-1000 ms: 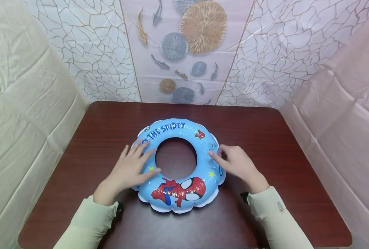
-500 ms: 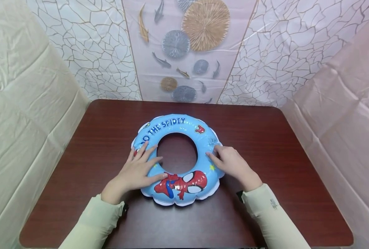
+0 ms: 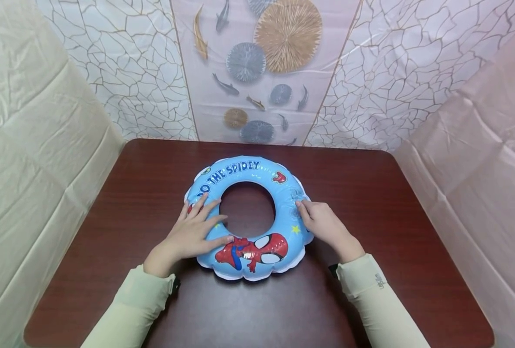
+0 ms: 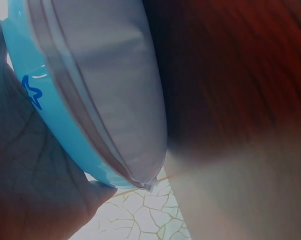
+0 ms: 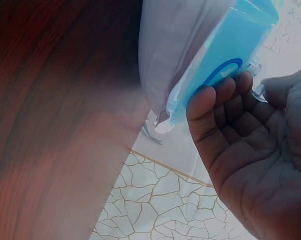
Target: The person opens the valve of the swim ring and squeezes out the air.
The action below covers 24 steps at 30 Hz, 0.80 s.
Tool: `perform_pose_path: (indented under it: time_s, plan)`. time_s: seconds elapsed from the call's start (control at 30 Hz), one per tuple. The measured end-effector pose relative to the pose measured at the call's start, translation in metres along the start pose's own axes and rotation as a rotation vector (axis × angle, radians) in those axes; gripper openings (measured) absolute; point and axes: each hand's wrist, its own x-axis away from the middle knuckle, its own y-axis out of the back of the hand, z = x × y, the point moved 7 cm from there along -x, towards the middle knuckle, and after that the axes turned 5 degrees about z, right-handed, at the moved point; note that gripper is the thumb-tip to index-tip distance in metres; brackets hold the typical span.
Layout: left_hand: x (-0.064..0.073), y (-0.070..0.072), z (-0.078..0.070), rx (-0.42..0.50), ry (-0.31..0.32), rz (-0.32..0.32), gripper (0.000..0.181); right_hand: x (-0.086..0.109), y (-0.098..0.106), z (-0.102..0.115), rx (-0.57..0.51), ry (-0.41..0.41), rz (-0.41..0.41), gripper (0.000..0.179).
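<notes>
A blue inflatable swim ring (image 3: pixel 283 205) with a scalloped edge lies flat on the table, a red masked figure printed on its near side and lettering on its far side. My left hand (image 3: pixel 191 233) rests on the ring's left side with straight, spread fingers; its thumb points at the printed figure. On the opposite side, my right hand (image 3: pixel 327 224) has curled fingers and pinches a small clear valve (image 5: pixel 259 92) between thumb and forefinger. The right wrist view shows the other fingertips against the ring's blue side. In the left wrist view the ring's pale underside (image 4: pixel 110 75) faces the camera.
The dark red-brown table (image 3: pixel 396 290) has rounded corners. Pale cloth walls stand at left (image 3: pixel 31 169) and right (image 3: pixel 479 159), and a patterned backdrop (image 3: pixel 144 87) hangs behind the far edge.
The ring has shifted slightly away from me, and the left hand has moved a little right with it. The right hand's fingers have closed in on the valve.
</notes>
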Motion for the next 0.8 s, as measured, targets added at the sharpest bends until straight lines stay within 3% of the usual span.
perform_pose_path:
  time_s: [0.37,0.6,0.67,0.8]
  plan:
    - [0.0,-0.003,0.002,0.006,0.01,0.01,0.076,0.0,-0.002,-0.005,-0.053,0.016,-0.008,0.03]
    - [0.0,-0.002,0.002,-0.007,-0.001,-0.008,0.075,0.007,0.008,-0.009,-0.137,0.161,-0.11,0.017]
    - [-0.001,-0.002,0.002,-0.019,-0.01,-0.025,0.075,0.008,0.008,-0.01,-0.147,0.196,-0.094,0.027]
    - [0.001,0.003,-0.004,-0.096,-0.029,-0.084,0.074,0.01,0.0,-0.016,-0.163,0.186,0.01,0.041]
